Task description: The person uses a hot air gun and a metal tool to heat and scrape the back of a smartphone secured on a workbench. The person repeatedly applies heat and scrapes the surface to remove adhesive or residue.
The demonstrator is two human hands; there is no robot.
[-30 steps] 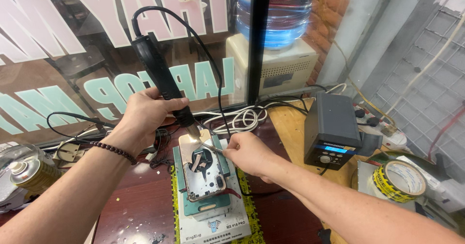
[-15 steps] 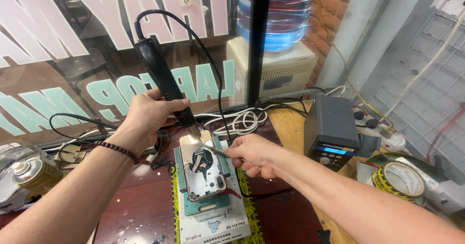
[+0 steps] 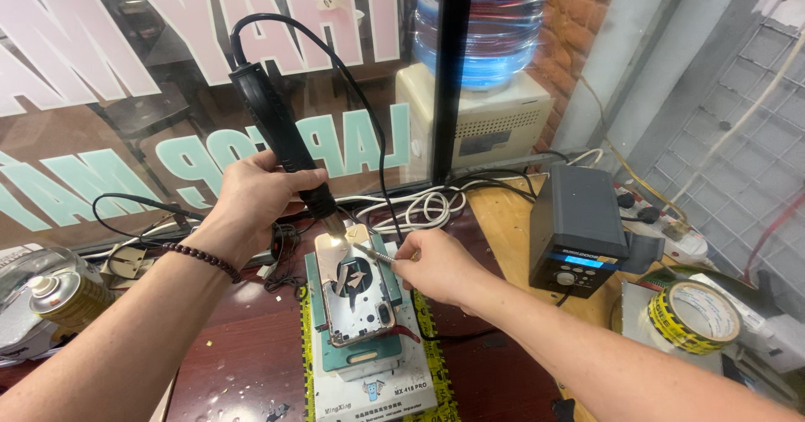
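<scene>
My left hand (image 3: 256, 194) grips a black hot-air gun (image 3: 277, 141), its nozzle pointing down at the top edge of an opened phone (image 3: 352, 292). The phone lies face down with its inner parts showing, clamped on a green and white holder (image 3: 369, 367). My right hand (image 3: 436, 263) holds metal tweezers (image 3: 375, 254), their tips touching the phone's upper part just beside the nozzle. A bright glare sits where the nozzle meets the phone.
A dark grey rework station (image 3: 579, 229) with a lit blue display stands at right on the wooden bench. A roll of yellow tape (image 3: 694, 315) lies further right. White and black cables (image 3: 419, 208) coil behind the phone. A spray can (image 3: 63, 298) lies at left. A water dispenser (image 3: 486, 95) stands behind.
Both hands have stayed at the phone's top edge. The tweezers have shifted slightly toward the nozzle, and the view has drifted a little.
</scene>
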